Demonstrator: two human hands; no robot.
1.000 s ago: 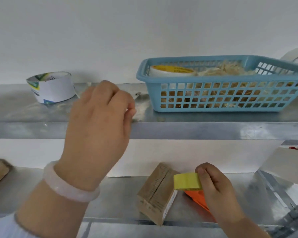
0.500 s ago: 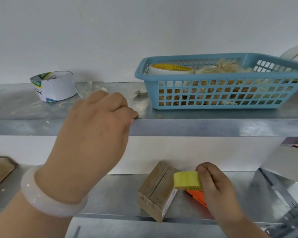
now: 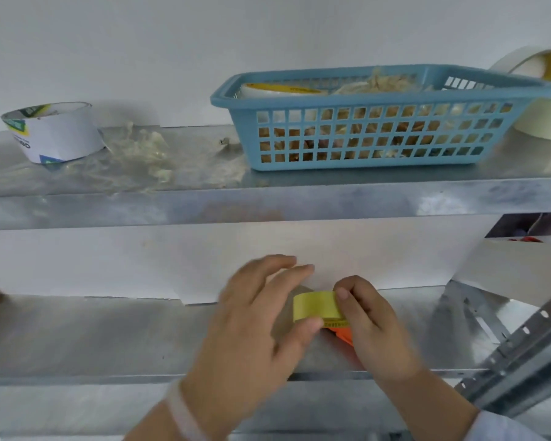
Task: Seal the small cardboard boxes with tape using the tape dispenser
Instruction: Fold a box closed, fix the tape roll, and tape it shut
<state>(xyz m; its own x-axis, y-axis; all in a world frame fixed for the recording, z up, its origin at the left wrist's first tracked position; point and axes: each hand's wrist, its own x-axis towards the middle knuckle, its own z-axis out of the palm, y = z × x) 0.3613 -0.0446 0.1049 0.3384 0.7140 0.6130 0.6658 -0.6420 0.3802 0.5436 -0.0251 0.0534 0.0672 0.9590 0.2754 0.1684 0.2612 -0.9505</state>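
Here, right hand [image 3: 376, 326] grips the tape dispenser [image 3: 315, 305]; left hand [image 3: 255, 319] — fingers spread — touches it.

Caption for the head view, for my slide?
Right hand grips the tape dispenser on the lower shelf; left hand meets its yellow tape.

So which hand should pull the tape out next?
Probably the left hand. The right hand grips the tape dispenser at its yellow tape roll, so it is busy steadying that. The left hand holds nothing; its fingers are straight and its thumb is right at the roll's edge.
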